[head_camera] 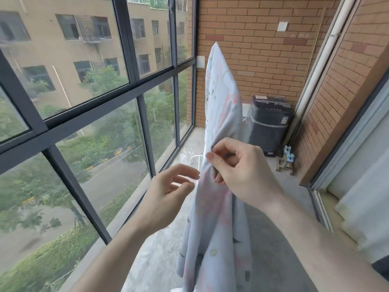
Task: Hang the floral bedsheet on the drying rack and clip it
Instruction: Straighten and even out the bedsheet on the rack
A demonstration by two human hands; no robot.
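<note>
Hands: right hand [237,165] pinches fold of floral bedsheet [221,123]; left hand [170,186] empty, fingers relaxed, just beside cloth, not touching.
Bedsheet: draped over drying rack, hanging toward floor.
Step, judged: spreading; clipping pending. Next: grip edge, pull flat, fetch clips [288,153] near washing machine [269,121].
Hidden: rack, except white tube [194,160]; lower hem cut off.
</note>
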